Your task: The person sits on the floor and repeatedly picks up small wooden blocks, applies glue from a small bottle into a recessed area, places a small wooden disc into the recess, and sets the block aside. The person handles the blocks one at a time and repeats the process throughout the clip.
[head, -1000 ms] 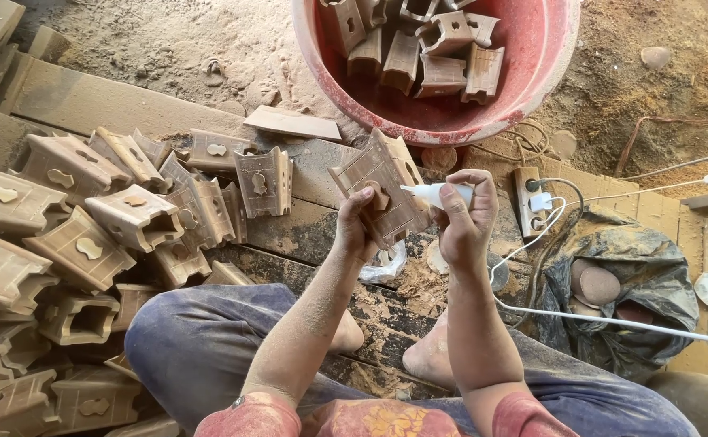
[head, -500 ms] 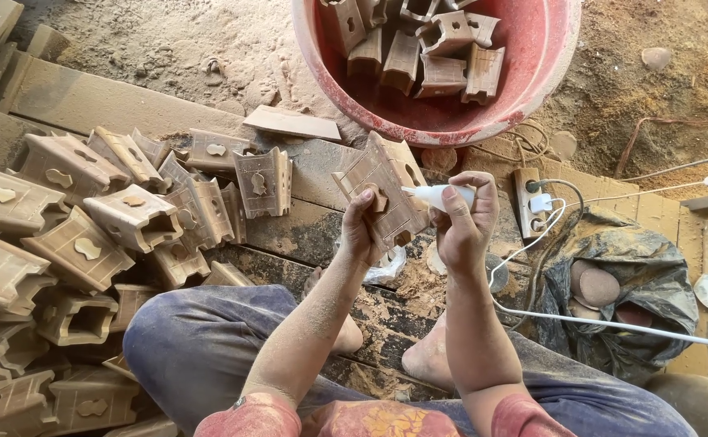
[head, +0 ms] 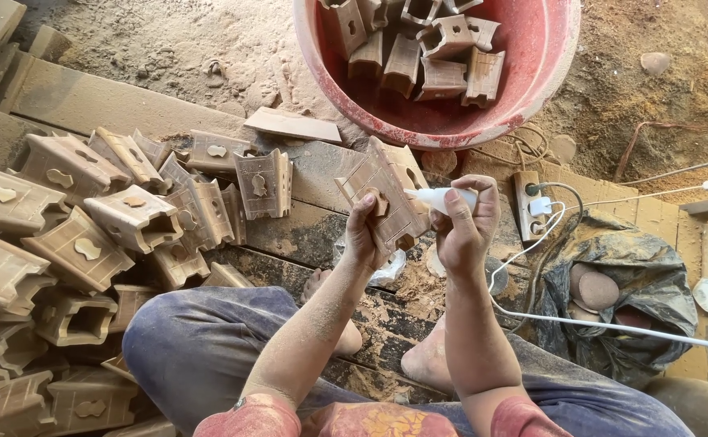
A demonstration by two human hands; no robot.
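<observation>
Nearest the camera, two bent knees in dusty blue trousers (head: 184, 340) are seen, with bare feet (head: 427, 364) resting on stained wooden planks (head: 321, 235) strewn with shavings. Above the knees, a carved wooden block (head: 382, 202) with grooved faces and a keyhole-shaped cutout is held up by the left hand (head: 364, 235), whose fingers are closed around its lower edge, the thumb pressed on the face near the cutout. The block is tilted, raised clear of the planks, directly in front of the person. Just beside it, a white handheld tool (head: 443, 198) is clamped in the right hand (head: 467, 226), the fingers wrapped fully around its body, and its tip is set against the block's right side (whether it actually touches cannot be told). A white cable (head: 613, 324) is seen running off to the right past a crumpled dark bag (head: 637, 283) holding round sanding discs. A power strip (head: 525, 202) lies just beyond the right hand. To the left, a large heap of similar carved blocks (head: 87, 235) is piled on the planks. Farthest off, a red plastic tub (head: 548, 73) is set on sandy ground (head: 167, 48), with more blocks lying inside it.
</observation>
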